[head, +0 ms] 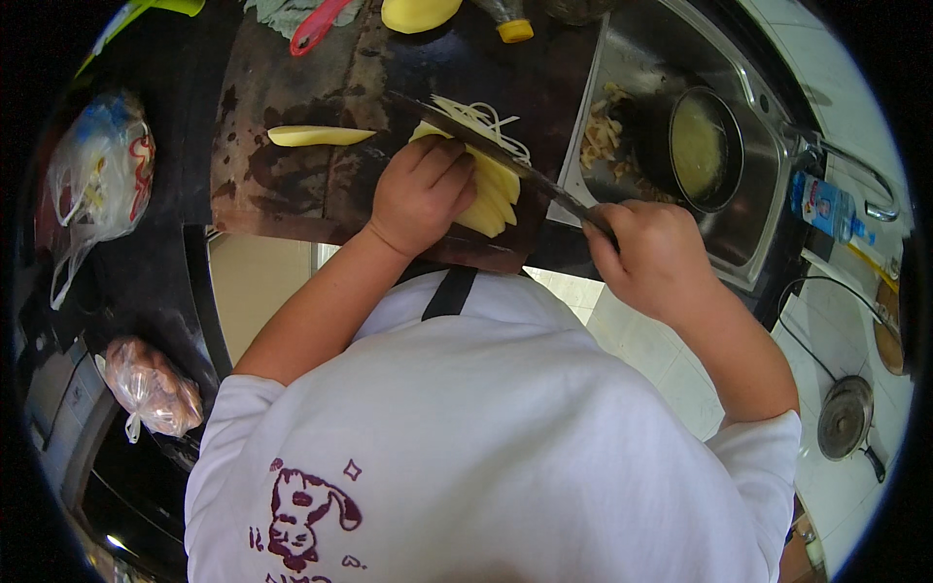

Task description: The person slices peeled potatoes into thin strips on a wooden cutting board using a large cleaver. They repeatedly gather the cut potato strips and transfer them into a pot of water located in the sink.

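My right hand (641, 248) grips the handle of a large kitchen knife (503, 153), whose blade slants up and left across the potato. My left hand (430, 189), fingers bent, presses on overlapping potato slices (488, 197) beside the blade. Thin potato strips (488, 120) lie on the far side of the knife. All this rests on a dark wooden cutting board (291, 211). A single potato piece (321, 135) lies to the left on the board, and a peeled potato (420, 13) sits at the top. Where the blade edge meets the slices is hard to see.
Right of the board, a steel sink (765, 233) holds peelings (602, 131) and a dark pot (704, 149) with cloudy liquid. A red-handled tool (317, 29), a green cloth (277, 11) and a yellow-capped bottle (514, 28) are beyond. Plastic bags (109, 171) stand at left.
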{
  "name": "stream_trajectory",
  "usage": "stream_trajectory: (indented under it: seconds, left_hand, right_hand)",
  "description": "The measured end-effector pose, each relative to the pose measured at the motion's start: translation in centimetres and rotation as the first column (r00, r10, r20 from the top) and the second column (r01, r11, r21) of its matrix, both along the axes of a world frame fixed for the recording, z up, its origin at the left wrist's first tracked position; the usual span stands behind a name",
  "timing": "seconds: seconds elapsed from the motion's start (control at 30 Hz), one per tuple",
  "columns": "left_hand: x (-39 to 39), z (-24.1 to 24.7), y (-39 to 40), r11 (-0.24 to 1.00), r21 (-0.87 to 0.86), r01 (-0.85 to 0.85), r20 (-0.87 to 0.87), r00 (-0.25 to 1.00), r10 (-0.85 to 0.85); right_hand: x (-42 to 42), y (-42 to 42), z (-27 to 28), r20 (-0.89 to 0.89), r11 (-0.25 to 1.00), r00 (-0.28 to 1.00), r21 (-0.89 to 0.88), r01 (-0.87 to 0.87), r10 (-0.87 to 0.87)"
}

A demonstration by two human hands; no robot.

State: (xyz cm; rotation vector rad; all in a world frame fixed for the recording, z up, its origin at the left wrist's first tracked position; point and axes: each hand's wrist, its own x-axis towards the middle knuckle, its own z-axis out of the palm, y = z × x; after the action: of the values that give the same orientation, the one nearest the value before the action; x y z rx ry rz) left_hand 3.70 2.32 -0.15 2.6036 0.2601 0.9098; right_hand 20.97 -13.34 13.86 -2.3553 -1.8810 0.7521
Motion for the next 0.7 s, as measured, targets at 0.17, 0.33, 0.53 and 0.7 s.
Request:
stream_trajectory:
  seconds: [0.17, 0.33, 0.53, 0.7]
  left_hand:
    - [0.0, 0.1, -0.2, 1.0, -0.015, 0.008, -0.057, 0.998, -0.009]
    - [0.0, 0.0, -0.2, 1.0, -0.002, -0.019, -0.028, 0.999, 0.019]
    - [0.0, -0.1, -0.1, 1.0, 0.02, -0.021, 0.022, 1.0, 0.021]
    - [0.0, -0.1, -0.1, 1.0, 0.01, -0.014, 0.017, 1.0, 0.014]
  right_hand:
    - [-1.8, 3.6, -2.1, 0.026, 0.999, 0.999, 0.013, 0.029, -0.029]
    - [-0.7, 2.4, -2.5, -0.009, 0.991, 0.999, 0.126, 0.041, -0.041]
    - [-0.4, -0.2, 0.6, -0.015, 0.999, 0.999, 0.012, 0.037, -0.037]
    - [-0.5, 0.5, 0.1, -0.02, 0.999, 0.999, -0.038, 0.028, -0.029]
